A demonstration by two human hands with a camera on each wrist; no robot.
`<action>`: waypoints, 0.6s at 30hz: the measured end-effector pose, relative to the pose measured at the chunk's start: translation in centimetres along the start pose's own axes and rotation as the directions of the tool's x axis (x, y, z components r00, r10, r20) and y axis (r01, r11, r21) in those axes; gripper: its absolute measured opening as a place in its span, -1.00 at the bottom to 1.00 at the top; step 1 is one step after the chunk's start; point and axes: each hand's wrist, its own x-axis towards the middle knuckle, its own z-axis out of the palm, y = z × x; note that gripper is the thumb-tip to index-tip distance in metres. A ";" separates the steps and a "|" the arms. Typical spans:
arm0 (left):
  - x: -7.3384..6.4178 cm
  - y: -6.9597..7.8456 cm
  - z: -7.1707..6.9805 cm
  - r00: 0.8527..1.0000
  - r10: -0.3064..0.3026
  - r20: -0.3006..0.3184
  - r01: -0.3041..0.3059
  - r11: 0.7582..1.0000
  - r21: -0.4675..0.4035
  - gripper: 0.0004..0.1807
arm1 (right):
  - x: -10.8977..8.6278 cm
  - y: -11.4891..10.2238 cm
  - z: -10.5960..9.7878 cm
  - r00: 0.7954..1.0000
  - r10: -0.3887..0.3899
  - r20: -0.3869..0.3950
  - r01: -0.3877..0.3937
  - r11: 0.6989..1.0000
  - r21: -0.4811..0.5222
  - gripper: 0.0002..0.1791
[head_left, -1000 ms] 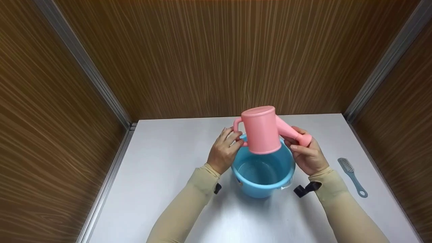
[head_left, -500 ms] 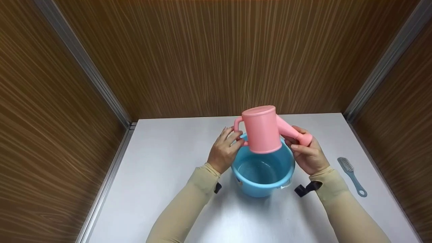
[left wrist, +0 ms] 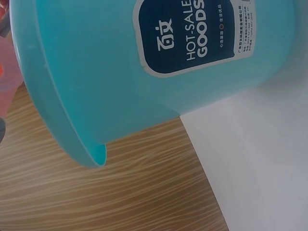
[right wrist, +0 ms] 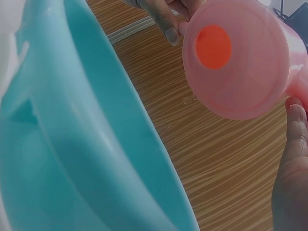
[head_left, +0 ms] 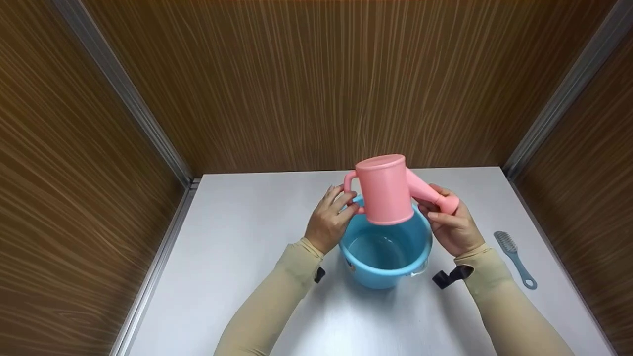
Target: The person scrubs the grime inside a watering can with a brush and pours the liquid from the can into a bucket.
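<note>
A pink watering can [head_left: 385, 190] is held up over the blue bucket [head_left: 377, 279], its flat closed base uppermost. My left hand [head_left: 328, 223] grips the can's handle with bent fingers. On the other side, my right hand [head_left: 454, 228] holds the spout near its wide end, thumb in front. The right wrist view shows the can's lower face [right wrist: 260, 72] with a round orange patch [right wrist: 213, 46] in it. Below the can, the bucket stands upright on the table, with light reflections inside. Its side carries a dark label [left wrist: 187, 33] in the left wrist view.
A grey-blue brush [head_left: 517, 259] lies on the white table [head_left: 237, 217], right of my right arm. Wood-patterned panels [head_left: 316, 89] rise behind the table and on both sides, with metal strips at the corners.
The watering can and both hands have drifted very slightly to the right, with the same hold on handle and spout. The bucket and brush stay in place.
</note>
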 end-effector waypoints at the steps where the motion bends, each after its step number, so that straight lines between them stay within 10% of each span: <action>1: 0.0 0.0 0.0 1.000 0.000 0.002 0.000 1.000 -0.001 -0.83 | 0.0 0.0 0.0 1.000 0.000 0.002 0.000 1.000 0.003 -0.37; 18: -0.1 0.0 0.1 1.000 0.002 0.015 -0.002 1.000 0.021 -0.81 | 0.1 0.0 0.0 1.000 -0.004 0.028 0.003 1.000 0.009 -0.37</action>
